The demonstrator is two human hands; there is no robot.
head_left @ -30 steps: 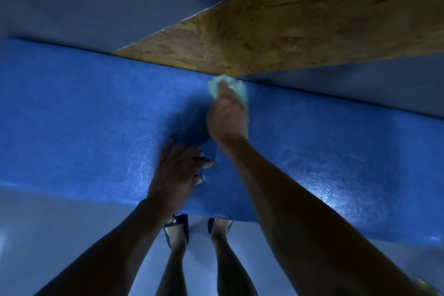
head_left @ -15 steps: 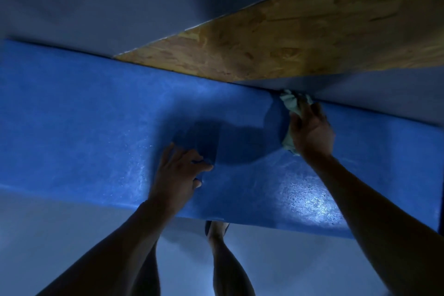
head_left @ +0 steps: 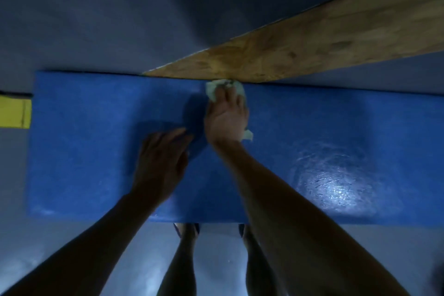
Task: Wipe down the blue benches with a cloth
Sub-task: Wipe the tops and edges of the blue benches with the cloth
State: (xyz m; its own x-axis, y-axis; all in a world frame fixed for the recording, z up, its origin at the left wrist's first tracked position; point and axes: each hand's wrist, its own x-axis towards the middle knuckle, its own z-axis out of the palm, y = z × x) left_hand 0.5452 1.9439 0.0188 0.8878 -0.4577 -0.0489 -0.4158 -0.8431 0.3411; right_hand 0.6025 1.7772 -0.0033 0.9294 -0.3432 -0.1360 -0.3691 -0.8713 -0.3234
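Dim grey flooring (head_left: 72, 19) surrounds the blue surface (head_left: 96, 151), a long bench top spanning the view from left to right. On it, the right hand (head_left: 227, 120) lies palm down with fingers extended forward, pressing a pale crumpled cloth (head_left: 213, 87) flat against the far edge of the surface; cloth shows ahead of the fingertips and a corner protrudes beside the wrist. The left hand (head_left: 161, 163) is spread open and empty, palm flat on the surface just left of the right forearm, nearer the front edge. A wet, glossy patch (head_left: 336, 182) reflects light on the surface to the right of the right arm. A tan wooden board (head_left: 312, 38) runs diagonally from the far edge, just beyond the cloth, toward the upper right. A yellow panel (head_left: 14, 113) adjoins the left end of the surface. The person's bare legs (head_left: 182, 259) stand below the front edge.
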